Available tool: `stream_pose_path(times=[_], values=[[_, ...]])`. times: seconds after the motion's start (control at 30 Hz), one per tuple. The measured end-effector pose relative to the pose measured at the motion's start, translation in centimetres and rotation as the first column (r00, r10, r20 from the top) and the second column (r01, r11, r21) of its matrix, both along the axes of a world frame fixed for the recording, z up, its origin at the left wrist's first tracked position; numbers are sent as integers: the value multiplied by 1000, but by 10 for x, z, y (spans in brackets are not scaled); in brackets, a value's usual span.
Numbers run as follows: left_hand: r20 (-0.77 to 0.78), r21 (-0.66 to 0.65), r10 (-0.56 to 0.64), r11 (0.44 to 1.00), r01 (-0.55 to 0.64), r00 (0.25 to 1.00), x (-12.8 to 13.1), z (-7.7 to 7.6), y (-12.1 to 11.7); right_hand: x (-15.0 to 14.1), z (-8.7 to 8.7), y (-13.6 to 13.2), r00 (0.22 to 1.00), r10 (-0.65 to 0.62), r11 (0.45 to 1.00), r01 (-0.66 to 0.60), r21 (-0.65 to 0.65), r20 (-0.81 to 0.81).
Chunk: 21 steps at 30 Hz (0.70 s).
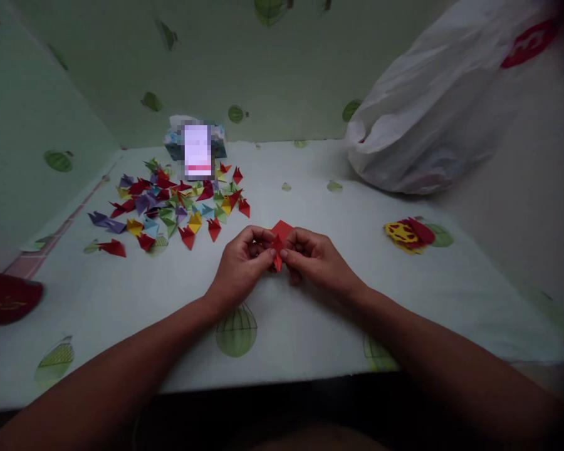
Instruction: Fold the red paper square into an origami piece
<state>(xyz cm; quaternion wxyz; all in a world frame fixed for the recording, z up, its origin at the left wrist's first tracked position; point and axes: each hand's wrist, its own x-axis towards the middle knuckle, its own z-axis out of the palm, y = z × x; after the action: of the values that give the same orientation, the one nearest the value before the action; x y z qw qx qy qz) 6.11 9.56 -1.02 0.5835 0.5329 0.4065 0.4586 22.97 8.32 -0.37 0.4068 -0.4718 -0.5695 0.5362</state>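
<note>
Between my two hands is a partly folded red origami paper [282,228], its flat square corner pointing away from me and a narrow folded point toward me. My left hand [247,257] pinches its left edge between thumb and fingers. On the other edge, my right hand [317,257] pinches the same paper, its thumb close to the left thumb. Both hands are just above the table, near its middle. Beyond them to the left lies a spread of folded paper cranes [169,207] in red, yellow, green, blue and purple.
A lit phone [198,147] leans on a tissue box [220,141] behind the cranes. At the back right sits a bulging white plastic bag [418,119]. A yellow and red cut-out ornament [402,234] lies on the right. Something dark red [12,297] stands at the left edge.
</note>
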Motion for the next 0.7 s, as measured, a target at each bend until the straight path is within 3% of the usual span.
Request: stream_pose_path(times=[0.4, 0.7], values=[[-60, 78, -35, 996, 39, 998, -1, 2, 0, 0, -2, 1, 996, 19, 1000, -19, -2, -84], [-22, 114, -76, 990, 78, 997, -4, 4, -2, 1, 0, 0, 988, -26, 998, 34, 48, -150]])
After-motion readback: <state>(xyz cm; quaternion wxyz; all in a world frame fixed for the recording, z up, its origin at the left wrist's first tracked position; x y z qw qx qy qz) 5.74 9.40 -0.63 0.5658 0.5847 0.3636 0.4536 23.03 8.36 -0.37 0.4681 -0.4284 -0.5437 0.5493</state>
